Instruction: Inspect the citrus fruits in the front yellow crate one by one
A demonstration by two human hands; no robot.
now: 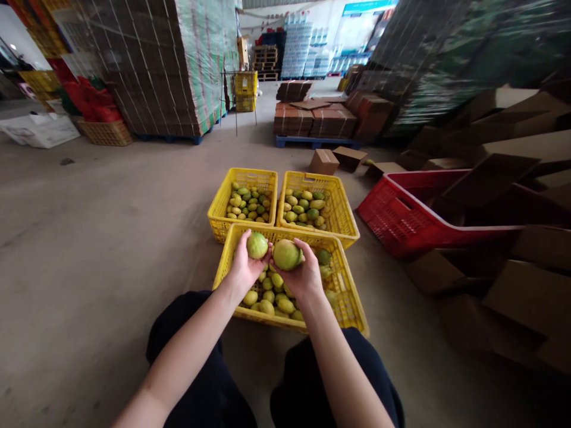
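Note:
My left hand (248,260) is closed around a round, greenish fruit (257,245), which looks like a citrus. A larger yellow-green fruit (286,254) rests in the curled fingers of my right hand (304,274). Both hands are side by side, almost touching, above the near yellow crate (355,292). Many similar fruits (266,307) lie in that crate, partly hidden by my hands and forearms. Just beyond it stand two more yellow crates, the left one (217,209) and the right one (341,209), each holding green and yellow fruit.
On the right, a red crate (388,208) stands among cardboard boxes (526,297). Two small boxes (324,161) lie ahead, before a blue pallet (312,142) of flattened cardboard. A wrapped pallet stack (151,71) rises at the back left, near a wicker basket (104,132).

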